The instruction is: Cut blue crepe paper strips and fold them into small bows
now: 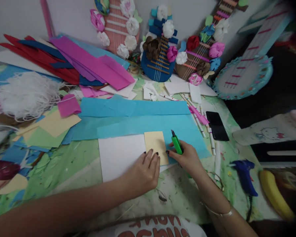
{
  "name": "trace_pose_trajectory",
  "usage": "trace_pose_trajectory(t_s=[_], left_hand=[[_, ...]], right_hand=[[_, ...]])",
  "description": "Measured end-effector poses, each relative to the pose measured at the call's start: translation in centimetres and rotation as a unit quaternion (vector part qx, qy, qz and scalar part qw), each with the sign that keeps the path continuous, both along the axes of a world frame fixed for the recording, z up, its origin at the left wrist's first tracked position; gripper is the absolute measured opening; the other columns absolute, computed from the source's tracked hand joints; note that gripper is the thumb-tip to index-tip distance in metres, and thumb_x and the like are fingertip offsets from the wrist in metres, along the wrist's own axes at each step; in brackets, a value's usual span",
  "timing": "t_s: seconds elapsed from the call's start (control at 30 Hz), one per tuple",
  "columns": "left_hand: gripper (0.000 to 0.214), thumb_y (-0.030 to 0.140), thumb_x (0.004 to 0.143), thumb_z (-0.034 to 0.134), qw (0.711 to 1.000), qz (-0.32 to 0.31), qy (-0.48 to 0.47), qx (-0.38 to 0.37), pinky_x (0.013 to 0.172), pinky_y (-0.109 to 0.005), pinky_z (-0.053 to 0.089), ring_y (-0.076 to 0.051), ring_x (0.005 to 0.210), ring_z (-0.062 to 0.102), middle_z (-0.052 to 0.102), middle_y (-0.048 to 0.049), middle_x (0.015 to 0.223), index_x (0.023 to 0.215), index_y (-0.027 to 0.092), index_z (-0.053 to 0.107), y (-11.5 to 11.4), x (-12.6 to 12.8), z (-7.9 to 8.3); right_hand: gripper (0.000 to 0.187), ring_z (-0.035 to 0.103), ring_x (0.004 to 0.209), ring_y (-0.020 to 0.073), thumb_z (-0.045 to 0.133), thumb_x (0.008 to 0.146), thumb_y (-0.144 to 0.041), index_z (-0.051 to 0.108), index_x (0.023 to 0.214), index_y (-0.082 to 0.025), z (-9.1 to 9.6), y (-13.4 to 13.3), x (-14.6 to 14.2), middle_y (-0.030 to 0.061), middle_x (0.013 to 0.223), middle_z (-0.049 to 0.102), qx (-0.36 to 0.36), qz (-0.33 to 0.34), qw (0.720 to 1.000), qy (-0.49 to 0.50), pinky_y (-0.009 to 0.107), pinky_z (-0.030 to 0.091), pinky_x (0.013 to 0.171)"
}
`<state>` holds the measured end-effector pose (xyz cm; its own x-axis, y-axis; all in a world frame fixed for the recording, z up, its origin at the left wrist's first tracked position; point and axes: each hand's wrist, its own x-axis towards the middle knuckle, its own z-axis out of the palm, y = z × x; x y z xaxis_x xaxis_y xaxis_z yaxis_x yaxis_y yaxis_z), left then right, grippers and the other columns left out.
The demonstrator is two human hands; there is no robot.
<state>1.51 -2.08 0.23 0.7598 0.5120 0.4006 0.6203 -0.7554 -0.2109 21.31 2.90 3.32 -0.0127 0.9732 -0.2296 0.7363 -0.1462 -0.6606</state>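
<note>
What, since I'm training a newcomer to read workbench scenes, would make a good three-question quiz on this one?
1. Which hand holds the green tool?
2. True or false: the blue glue gun lies nearer the person than the black phone.
3. What do the fingers of the left hand touch? a) banana; b) pale-yellow sheet; c) white string.

Key: 1. the right hand; 2. true; 3. b.

Left hand (146,168) pressing cream paper (156,141), right hand (187,157) gripping green cutter (178,144), blue sheets (148,122) beneath, decorated paper guitars (158,67) behind.
</note>
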Motion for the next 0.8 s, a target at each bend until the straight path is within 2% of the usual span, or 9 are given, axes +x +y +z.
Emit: trace_pose_trajectory(t_s=[0.13,0.3,0.43,0.53,0.7,0.8], left_hand=[[0.034,0.010,0.087,0.043,0.999,-0.012,-0.026,0.029,0.077,-0.041,0.056,-0.033,0.103,0.066,0.069,-0.0213,0.109,0.111,0.000,0.064,0.1,0.0,0.1],[0.032,0.010,0.086,0.044,0.998,-0.024,-0.042,0.039,0.076,-0.038,0.056,-0.032,0.101,0.066,0.069,-0.0206,0.108,0.110,0.001,0.065,0.2,0.0,0.1],[0.032,0.011,0.087,0.045,0.997,-0.038,-0.048,0.039,0.073,-0.039,0.057,-0.033,0.101,0.067,0.069,-0.0214,0.107,0.110,0.000,0.064,0.1,0.2,-0.2],[0.031,0.010,0.085,0.045,0.997,-0.025,-0.046,0.049,0.073,-0.040,0.057,-0.034,0.098,0.068,0.070,-0.0236,0.102,0.107,-0.003,0.064,-0.1,0.3,-0.5],[0.031,0.008,0.086,0.042,0.998,-0.001,-0.018,0.059,0.074,-0.038,0.057,-0.032,0.097,0.068,0.069,-0.0270,0.100,0.106,-0.004,0.063,-0.1,0.3,-0.5],[0.030,0.008,0.086,0.043,0.998,-0.006,-0.019,0.060,0.074,-0.038,0.058,-0.032,0.097,0.068,0.070,-0.0266,0.099,0.105,-0.004,0.064,0.0,0.2,-0.3]], right_hand=[[0.027,0.061,0.060,0.0183,0.066,0.067,-0.037,0.066,0.086,-0.019,-0.7,-0.2,-0.4,0.0026,0.069,0.069,0.008,-0.039,0.998,0.050,0.026,0.042,0.053],[0.029,0.052,0.044,0.0132,0.065,0.067,-0.041,0.068,0.082,-0.016,-1.0,-0.4,-0.7,0.0045,0.067,0.068,0.003,-0.068,0.995,0.068,0.025,0.037,0.042],[0.030,0.044,0.035,0.0104,0.065,0.067,-0.042,0.067,0.078,-0.015,-1.2,-0.5,-0.8,0.0027,0.059,0.065,-0.014,-0.075,0.992,0.099,0.024,0.034,0.036],[0.030,0.042,0.034,0.0093,0.066,0.066,-0.043,0.065,0.078,-0.015,-1.4,-0.6,-0.7,0.0006,0.057,0.062,-0.006,-0.091,0.989,0.116,0.024,0.034,0.035],[0.032,0.042,0.034,0.0082,0.067,0.067,-0.041,0.065,0.087,-0.016,-1.4,-0.7,-0.3,-0.0005,0.063,0.062,0.008,-0.103,0.986,0.127,0.023,0.033,0.036],[0.039,0.042,0.036,0.0079,0.068,0.067,-0.040,0.067,0.099,-0.017,-1.3,-0.8,-0.2,-0.0020,0.065,0.061,0.014,-0.078,0.989,0.122,0.023,0.035,0.037]])
